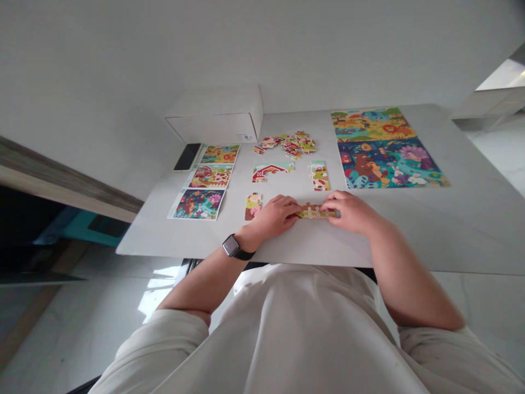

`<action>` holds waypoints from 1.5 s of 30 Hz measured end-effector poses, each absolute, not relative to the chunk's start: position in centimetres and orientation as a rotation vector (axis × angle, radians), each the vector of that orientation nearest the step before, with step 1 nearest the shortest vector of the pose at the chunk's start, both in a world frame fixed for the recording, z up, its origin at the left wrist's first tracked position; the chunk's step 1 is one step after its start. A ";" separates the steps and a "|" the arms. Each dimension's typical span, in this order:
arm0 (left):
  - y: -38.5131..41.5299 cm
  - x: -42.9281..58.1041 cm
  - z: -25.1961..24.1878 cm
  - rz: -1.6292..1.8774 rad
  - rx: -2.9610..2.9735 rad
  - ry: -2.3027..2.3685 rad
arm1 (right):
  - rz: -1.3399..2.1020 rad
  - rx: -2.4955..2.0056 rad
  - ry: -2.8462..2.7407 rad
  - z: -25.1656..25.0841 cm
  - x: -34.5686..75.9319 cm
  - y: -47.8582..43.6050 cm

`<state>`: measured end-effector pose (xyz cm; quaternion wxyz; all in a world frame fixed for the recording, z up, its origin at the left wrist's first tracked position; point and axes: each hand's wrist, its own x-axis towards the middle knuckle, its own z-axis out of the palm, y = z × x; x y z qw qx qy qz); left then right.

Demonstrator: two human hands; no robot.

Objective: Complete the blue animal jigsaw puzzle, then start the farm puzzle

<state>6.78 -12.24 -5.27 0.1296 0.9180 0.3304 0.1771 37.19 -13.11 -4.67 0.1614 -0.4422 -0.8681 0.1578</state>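
Working at a white table (463, 235), hands at centre of the head view. Biggest first: two large animal-scene picture sheets (388, 148) lie at 1 o'clock, a white cardboard box (215, 115) sits at the far edge around 11 o'clock, and three printed picture cards (211, 176) form a column at 10 o'clock, with a black phone (187, 157) just beside them. A loose pile of jigsaw pieces (285, 145) is at 12 o'clock. Nearer are a barn section (270, 172) at 11 o'clock, a short upright section (320, 175) at 12 o'clock and a small chunk (253, 206) at 9 o'clock, just beside the left hand (274, 216). That hand and the right hand (348, 212) are apart, clamped on opposite ends of a strip of joined jigsaw pieces (314, 212) lying flat on the table at centre. Even fingertip pressure from both ends, with the strip kept flat, should probably stop the joints popping.
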 end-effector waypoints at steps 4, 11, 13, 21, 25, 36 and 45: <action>-12.3 6.8 -5.2 0.506 2.664 0.960 | 0.453 -1.261 -2.487 -4.7 37.3 -13.1; -12.3 6.7 -5.2 0.527 2.663 0.958 | 0.459 -1.252 -2.473 -4.8 37.4 -13.0; -12.3 6.6 -5.2 0.538 2.660 0.952 | 0.473 -1.245 -2.470 -4.7 37.4 -13.0; -12.2 6.6 -5.3 0.538 2.654 0.933 | 0.482 -1.254 -2.468 -4.5 37.4 -13.0; -12.1 6.6 -5.3 0.542 2.652 0.940 | 0.472 -1.271 -2.465 -4.8 37.4 -12.9; -12.2 6.7 -5.2 0.524 2.651 0.960 | 0.433 -1.285 -2.493 -4.7 37.1 -12.9; -12.2 6.7 -5.3 0.539 2.659 0.957 | 0.418 -1.310 -2.478 -5.0 37.1 -13.0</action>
